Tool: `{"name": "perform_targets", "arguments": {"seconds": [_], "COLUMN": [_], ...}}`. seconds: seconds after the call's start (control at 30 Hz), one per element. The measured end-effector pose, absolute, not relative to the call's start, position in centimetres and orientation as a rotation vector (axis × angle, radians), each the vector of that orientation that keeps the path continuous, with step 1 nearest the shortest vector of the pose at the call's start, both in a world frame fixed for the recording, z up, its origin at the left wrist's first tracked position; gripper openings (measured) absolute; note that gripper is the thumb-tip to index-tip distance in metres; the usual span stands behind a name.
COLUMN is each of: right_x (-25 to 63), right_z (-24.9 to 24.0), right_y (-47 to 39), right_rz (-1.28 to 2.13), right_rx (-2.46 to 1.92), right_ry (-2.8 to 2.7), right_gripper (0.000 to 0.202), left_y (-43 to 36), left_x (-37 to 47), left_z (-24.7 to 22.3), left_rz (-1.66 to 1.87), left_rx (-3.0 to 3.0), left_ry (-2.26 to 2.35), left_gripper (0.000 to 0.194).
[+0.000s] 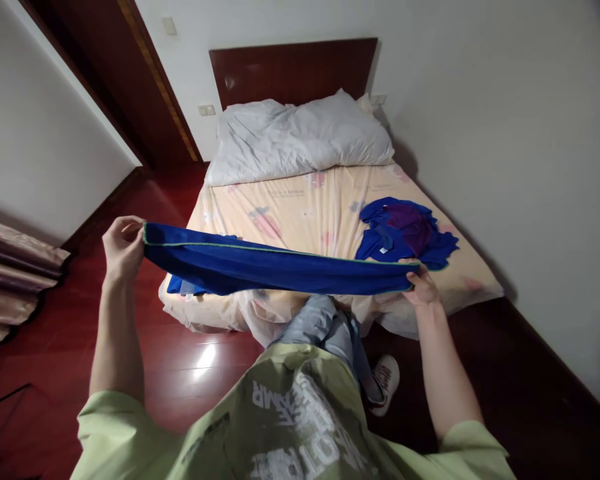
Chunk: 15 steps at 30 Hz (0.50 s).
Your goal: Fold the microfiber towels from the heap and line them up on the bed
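A long blue cloth with green edging (280, 267) is stretched between my hands above the near part of the bed. My left hand (125, 245) pinches its left end, and my right hand (421, 283) grips the right end, a little lower. The cloth sags slightly along its lower side. Beyond my right hand, a crumpled pile of blue cloths (437, 243) lies on the bed with a purple cloth (413, 227) on top. More blue cloth (180, 285) shows under the left part of the held cloth, mostly hidden by it.
The bed (290, 207) has a patterned peach sheet. A white quilt (300, 137) lies near the brown headboard (295, 70). At the left hang curtains (10, 280), past the dark red floor (170, 373). A white wall is on the right.
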State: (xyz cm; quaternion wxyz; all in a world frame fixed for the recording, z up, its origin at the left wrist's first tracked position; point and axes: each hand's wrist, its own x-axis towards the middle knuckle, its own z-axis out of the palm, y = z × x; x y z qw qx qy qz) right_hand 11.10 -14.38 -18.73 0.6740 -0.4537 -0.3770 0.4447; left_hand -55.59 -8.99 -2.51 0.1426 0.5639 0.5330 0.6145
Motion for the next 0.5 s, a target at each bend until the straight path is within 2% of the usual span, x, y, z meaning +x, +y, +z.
{"name": "perform_targets", "arguments": {"seconds": [0.1,0.27,0.5], "right_x": [12.2,12.3,13.8], "right_z": [-18.4,-16.4,-14.1], "right_y": [-14.7,-14.2,-13.9], "right_rz": [0.952,0.839,0.581], "right_rx": [-1.029,-1.075,-1.153], "right_ry": [-0.832,-0.777,-0.850], "right_gripper": [0.049,0.044,0.038], "left_y": [-9.6,-9.8,-8.3], "left_x": [-54.7,-53.0,-50.3], "left_z": [-2.6,-3.6,-7.3], "left_rz": [1.579,1.244,1.237], "left_rx": [1.669,1.713,1.614], "left_ry": [1.519,1.585,1.562], "left_gripper": [0.046,0.035,0.049]}}
